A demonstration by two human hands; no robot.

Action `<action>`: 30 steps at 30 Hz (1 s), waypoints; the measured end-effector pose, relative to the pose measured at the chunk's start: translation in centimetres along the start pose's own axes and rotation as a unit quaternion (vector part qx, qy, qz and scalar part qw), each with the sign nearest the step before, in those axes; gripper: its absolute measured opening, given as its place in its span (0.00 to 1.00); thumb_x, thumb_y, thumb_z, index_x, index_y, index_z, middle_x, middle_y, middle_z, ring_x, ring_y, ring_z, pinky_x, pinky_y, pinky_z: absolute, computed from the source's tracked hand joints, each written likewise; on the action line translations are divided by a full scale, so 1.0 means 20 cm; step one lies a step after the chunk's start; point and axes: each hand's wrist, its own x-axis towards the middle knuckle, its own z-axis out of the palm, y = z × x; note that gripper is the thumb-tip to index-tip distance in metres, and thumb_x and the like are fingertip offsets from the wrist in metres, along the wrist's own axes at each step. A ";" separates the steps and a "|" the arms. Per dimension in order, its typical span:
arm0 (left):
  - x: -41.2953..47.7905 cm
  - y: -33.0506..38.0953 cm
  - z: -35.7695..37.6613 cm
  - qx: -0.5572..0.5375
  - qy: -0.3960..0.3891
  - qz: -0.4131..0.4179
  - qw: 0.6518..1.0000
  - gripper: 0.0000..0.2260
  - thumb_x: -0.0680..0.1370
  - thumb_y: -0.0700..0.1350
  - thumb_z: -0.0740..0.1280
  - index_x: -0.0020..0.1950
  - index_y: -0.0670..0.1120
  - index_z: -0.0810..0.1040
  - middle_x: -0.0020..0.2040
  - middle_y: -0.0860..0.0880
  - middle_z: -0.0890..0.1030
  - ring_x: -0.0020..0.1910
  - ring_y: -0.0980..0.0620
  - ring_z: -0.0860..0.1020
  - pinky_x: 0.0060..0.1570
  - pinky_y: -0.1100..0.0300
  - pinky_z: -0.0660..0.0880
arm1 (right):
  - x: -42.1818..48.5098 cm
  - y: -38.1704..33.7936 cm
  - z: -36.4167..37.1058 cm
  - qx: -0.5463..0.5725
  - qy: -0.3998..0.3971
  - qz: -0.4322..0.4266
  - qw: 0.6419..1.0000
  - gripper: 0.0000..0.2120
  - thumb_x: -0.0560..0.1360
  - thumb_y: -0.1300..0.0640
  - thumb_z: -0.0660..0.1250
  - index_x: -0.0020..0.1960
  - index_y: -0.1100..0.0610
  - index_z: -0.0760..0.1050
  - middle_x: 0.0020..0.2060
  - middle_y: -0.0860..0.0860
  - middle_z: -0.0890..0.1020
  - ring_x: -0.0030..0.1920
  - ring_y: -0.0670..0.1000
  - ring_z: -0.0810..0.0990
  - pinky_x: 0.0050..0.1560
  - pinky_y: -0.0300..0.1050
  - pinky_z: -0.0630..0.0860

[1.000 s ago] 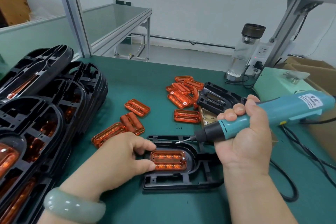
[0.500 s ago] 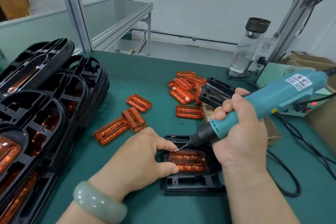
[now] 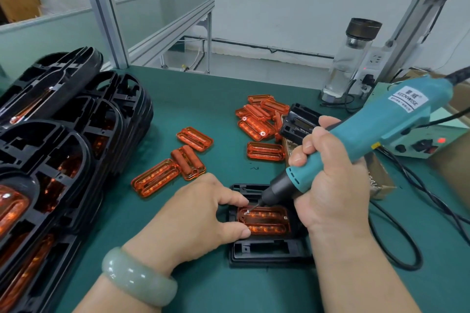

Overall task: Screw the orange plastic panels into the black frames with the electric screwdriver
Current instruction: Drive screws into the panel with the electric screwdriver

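Observation:
A black frame lies on the green mat in front of me with an orange panel seated in it. My left hand holds the frame's left side, forefinger and thumb at the panel's left end. My right hand grips the teal electric screwdriver, tilted down to the left. Its bit tip touches the panel's upper left corner. A screw head shows at the panel's right end.
Stacks of black frames with orange panels fill the left side. Loose orange panels lie in the middle and back of the mat. A glass bottle, a power box, cables and cardboard sit at the right.
The screwdriver tilted from near level to pointing down, and its bit came onto the panel's upper left corner. My left hand stayed on the frame. The view moved closer.

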 end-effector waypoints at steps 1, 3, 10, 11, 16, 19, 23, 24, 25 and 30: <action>0.00 0.00 0.00 0.000 0.000 -0.001 1.000 0.20 0.64 0.62 0.74 0.55 0.66 0.77 0.48 0.61 0.71 0.46 0.63 0.70 0.51 0.64 0.69 | 0.00 0.00 0.00 -0.007 -0.001 -0.002 1.000 0.07 0.69 0.63 0.65 0.47 0.56 0.73 0.28 0.50 0.71 0.25 0.47 0.70 0.29 0.38 0.69; 0.00 0.00 0.00 0.000 -0.002 -0.003 1.000 0.20 0.64 0.62 0.74 0.55 0.66 0.77 0.48 0.62 0.71 0.46 0.63 0.70 0.51 0.63 0.69 | -0.01 0.00 0.00 -0.024 -0.004 -0.003 1.000 0.08 0.69 0.63 0.65 0.47 0.55 0.73 0.27 0.49 0.72 0.25 0.48 0.70 0.29 0.38 0.69; 0.00 0.01 -0.01 0.001 -0.005 -0.006 1.000 0.20 0.65 0.62 0.74 0.56 0.66 0.77 0.49 0.61 0.71 0.47 0.62 0.70 0.53 0.62 0.70 | -0.02 0.00 0.01 -0.036 -0.017 -0.008 0.999 0.08 0.69 0.63 0.65 0.46 0.55 0.73 0.27 0.49 0.71 0.25 0.49 0.70 0.29 0.40 0.69; 0.00 0.01 -0.01 0.000 -0.006 -0.007 1.000 0.20 0.65 0.62 0.74 0.56 0.66 0.77 0.49 0.61 0.71 0.47 0.62 0.70 0.53 0.62 0.70 | -0.02 0.00 0.01 -0.035 -0.015 -0.008 0.999 0.08 0.69 0.63 0.65 0.46 0.55 0.73 0.27 0.49 0.71 0.25 0.49 0.70 0.30 0.40 0.69; -0.01 0.02 -0.01 -0.003 -0.007 -0.009 1.000 0.20 0.65 0.62 0.74 0.56 0.66 0.77 0.49 0.61 0.71 0.46 0.62 0.70 0.53 0.62 0.70 | -0.02 0.00 0.02 -0.039 -0.018 -0.002 0.999 0.08 0.68 0.63 0.65 0.47 0.55 0.73 0.26 0.49 0.71 0.25 0.48 0.70 0.29 0.40 0.69; -0.01 0.02 -0.01 0.003 -0.008 -0.009 1.000 0.20 0.65 0.62 0.74 0.56 0.65 0.77 0.49 0.61 0.71 0.47 0.61 0.70 0.53 0.61 0.70 | -0.03 0.00 0.02 -0.045 -0.027 -0.001 0.999 0.08 0.69 0.63 0.65 0.46 0.54 0.73 0.26 0.50 0.71 0.25 0.48 0.70 0.29 0.40 0.69; -0.01 0.02 -0.01 0.004 -0.005 -0.008 1.000 0.20 0.65 0.62 0.74 0.56 0.65 0.77 0.49 0.60 0.71 0.47 0.61 0.70 0.53 0.61 0.71 | -0.04 0.00 0.04 -0.058 -0.069 -0.012 0.996 0.08 0.70 0.63 0.64 0.48 0.54 0.73 0.26 0.50 0.71 0.25 0.49 0.70 0.31 0.41 0.70; -0.01 0.03 -0.01 0.007 -0.004 -0.008 1.000 0.20 0.65 0.62 0.74 0.56 0.65 0.77 0.48 0.60 0.71 0.46 0.61 0.70 0.52 0.61 0.70 | -0.04 0.00 0.04 -0.061 -0.088 -0.018 0.994 0.08 0.71 0.63 0.64 0.48 0.55 0.73 0.27 0.50 0.71 0.25 0.49 0.70 0.31 0.40 0.70; -0.01 0.03 -0.01 0.008 -0.004 -0.008 1.000 0.20 0.65 0.62 0.73 0.56 0.65 0.77 0.48 0.60 0.71 0.46 0.61 0.70 0.52 0.61 0.70 | -0.05 0.00 0.05 -0.063 -0.109 -0.025 0.992 0.08 0.71 0.63 0.64 0.49 0.55 0.73 0.27 0.50 0.71 0.25 0.49 0.70 0.31 0.40 0.70; -0.01 0.04 -0.01 0.010 -0.007 -0.007 1.000 0.19 0.65 0.63 0.73 0.56 0.66 0.77 0.47 0.58 0.70 0.45 0.61 0.70 0.48 0.60 0.70 | -0.05 0.01 0.07 -0.050 -0.233 -0.020 0.971 0.10 0.70 0.57 0.68 0.51 0.55 0.75 0.29 0.48 0.73 0.25 0.48 0.71 0.31 0.40 0.70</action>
